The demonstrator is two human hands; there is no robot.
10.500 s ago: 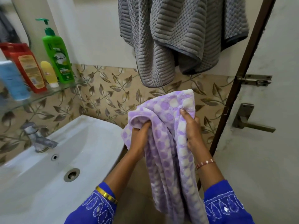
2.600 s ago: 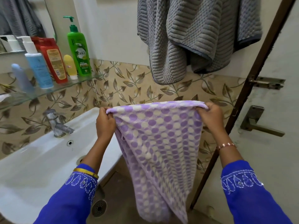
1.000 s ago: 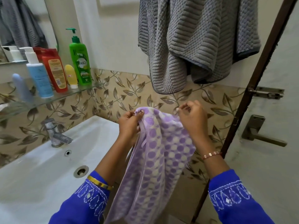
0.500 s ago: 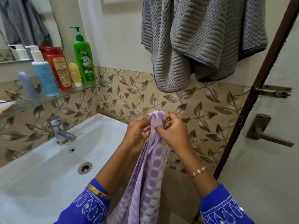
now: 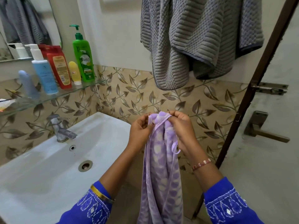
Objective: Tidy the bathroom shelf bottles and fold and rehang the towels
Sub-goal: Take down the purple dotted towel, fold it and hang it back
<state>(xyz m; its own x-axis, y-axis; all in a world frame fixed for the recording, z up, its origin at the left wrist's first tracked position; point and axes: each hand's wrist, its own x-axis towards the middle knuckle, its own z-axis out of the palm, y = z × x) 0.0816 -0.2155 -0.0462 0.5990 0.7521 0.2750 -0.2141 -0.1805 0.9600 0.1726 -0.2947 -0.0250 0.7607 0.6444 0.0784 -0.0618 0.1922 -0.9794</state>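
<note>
Pinching together now: left hand (image 5: 140, 128) and right hand (image 5: 181, 125) meet, fingers clamped on purple towel (image 5: 160, 167) corners, spread gone. Lengthwise fold made; grey towel (image 5: 199, 39) hangs at 12 o'clock.

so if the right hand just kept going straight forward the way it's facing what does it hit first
Most likely the leaf-patterned wall tiles directly beyond the right hand, which pinches the purple towel at its top. The grey towel hangs higher, seemingly above that line, though depth is hard to judge here.
</note>
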